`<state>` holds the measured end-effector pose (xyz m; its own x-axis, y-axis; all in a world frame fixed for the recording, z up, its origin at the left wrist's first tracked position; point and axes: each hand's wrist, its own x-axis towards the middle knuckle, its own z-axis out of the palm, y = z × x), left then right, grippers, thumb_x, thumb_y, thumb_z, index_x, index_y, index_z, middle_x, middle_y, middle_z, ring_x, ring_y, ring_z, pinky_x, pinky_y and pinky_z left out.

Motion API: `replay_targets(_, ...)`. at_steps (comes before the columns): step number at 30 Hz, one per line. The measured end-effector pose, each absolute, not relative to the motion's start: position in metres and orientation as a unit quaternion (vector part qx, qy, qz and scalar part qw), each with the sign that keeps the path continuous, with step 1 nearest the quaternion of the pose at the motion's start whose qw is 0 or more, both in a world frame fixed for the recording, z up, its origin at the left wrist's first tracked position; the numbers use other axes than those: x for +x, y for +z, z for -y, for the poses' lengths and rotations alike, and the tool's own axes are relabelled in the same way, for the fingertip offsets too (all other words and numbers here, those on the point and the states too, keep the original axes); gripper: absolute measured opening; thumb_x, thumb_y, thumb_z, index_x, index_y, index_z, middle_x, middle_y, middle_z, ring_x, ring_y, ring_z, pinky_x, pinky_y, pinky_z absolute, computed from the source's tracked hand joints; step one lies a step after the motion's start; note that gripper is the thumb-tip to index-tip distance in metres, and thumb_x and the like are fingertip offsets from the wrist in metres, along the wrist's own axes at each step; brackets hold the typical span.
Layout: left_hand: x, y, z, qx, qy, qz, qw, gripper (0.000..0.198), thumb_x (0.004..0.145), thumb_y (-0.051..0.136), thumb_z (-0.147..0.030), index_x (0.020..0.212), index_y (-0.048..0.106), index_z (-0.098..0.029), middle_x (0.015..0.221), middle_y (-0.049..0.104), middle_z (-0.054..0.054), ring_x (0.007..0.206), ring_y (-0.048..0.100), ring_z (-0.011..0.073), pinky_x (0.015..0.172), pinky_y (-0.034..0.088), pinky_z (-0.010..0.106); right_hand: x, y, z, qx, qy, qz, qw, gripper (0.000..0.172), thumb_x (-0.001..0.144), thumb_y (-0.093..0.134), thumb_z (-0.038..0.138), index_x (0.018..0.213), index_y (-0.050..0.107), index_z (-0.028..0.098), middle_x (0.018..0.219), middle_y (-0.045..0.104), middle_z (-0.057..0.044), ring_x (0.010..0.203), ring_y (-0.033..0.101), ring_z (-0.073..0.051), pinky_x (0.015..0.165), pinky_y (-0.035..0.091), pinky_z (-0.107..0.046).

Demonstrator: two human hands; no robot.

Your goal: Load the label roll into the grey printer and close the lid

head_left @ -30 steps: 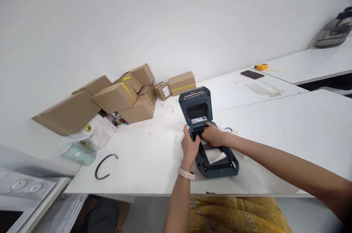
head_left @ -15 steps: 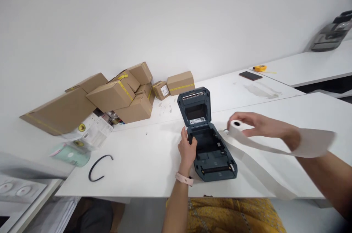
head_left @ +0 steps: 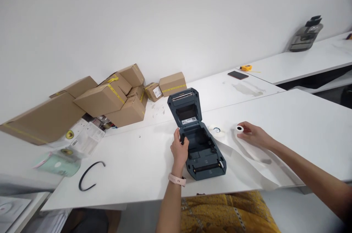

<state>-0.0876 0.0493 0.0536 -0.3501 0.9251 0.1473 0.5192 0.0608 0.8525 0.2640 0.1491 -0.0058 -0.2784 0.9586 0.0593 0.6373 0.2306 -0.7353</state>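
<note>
A dark blue-grey label printer [head_left: 202,154] stands on the white table with its lid [head_left: 184,106] raised and its inner bay bare. My left hand [head_left: 179,150] grips the left side of the printer body, thumb over the edge and fingers along the outside. Right of the printer, my right hand [head_left: 254,135] pinches a small white paper roll [head_left: 239,129] by its end, with loose paper trailing beneath the wrist. Between printer and right hand lies a second label roll [head_left: 217,131], and its unwound strip [head_left: 247,165] runs to the table's front edge.
Several cardboard boxes [head_left: 99,97] are piled at the back left. In front of them are plastic packets [head_left: 88,137], a mint-green pouch [head_left: 57,163] and a curved black band [head_left: 88,178]. A phone [head_left: 238,75], a yellow tape measure [head_left: 245,68] and a water jug [head_left: 305,36] stand or lie back right.
My right hand has lowered and moved away from the printer with the paper roll, and the paper that looped over the wrist now hangs below it. My left hand stays on the printer.
</note>
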Motion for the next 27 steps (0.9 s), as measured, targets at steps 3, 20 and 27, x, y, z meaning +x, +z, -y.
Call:
replay_targets(3,-0.088,0.052,-0.05,0.523,0.444,-0.692,0.226,0.054,0.092,0.055,-0.03,0.145,0.045,-0.025,0.151,0.055,0.011,0.138,0.054,0.0257,0.109,0.045,0.039,0.275,0.007,-0.15,-0.513,0.369,0.718,0.292,0.058,0.074,0.067,0.059,0.121,0.056,0.029,0.132,0.065,-0.012,0.117,0.065,-0.034,0.103,0.052,-0.048)
replay_targets(20,-0.091,0.052,-0.049,0.526,0.448,-0.681,0.243,0.057,0.093,0.053,-0.028,0.148,0.04,-0.023,0.153,0.052,0.013,0.137,0.055,0.025,0.111,0.044,0.04,0.188,0.049,-0.166,-0.392,0.291,0.864,0.122,0.072,0.063,0.072,0.041,0.129,0.053,0.019,0.127,0.066,-0.014,0.116,0.061,-0.036,0.099,0.046,-0.045)
replay_targets(27,-0.096,0.055,-0.051,0.509,0.469,-0.664,0.283,0.062,0.089,0.061,-0.027,0.148,0.041,-0.025,0.151,0.054,0.014,0.141,0.051,0.0258,0.11,0.046,0.04,0.222,0.1,-0.139,-0.36,0.377,0.827,0.21,0.059,0.081,0.064,0.038,0.136,0.047,0.024,0.131,0.065,-0.012,0.116,0.063,-0.034,0.09,0.053,-0.038)
